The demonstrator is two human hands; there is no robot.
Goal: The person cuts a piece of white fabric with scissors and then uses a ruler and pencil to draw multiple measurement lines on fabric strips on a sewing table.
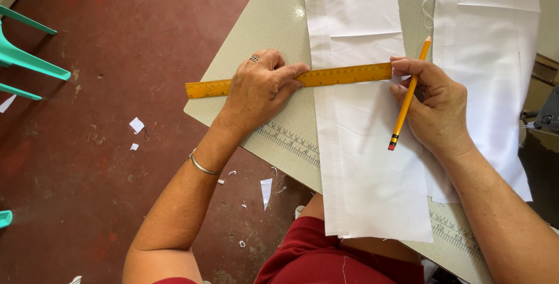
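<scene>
A yellow ruler (289, 80) is pressed flat under the spread fingers of the left hand (259, 89), lying across a strip of white fabric (361, 161) on the cutting mat (273, 27). A yellow pencil (409, 94) is pinched in the right hand (434, 106), just beside the ruler's end.

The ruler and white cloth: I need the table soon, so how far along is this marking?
Done: the white cloth lies flat on the table, with the ruler set across it. In hand: the left hand presses the ruler down; the right hand holds a pencil, tip pointing away from the cloth. Left: no drawn line is visible along the ruler yet.
</scene>
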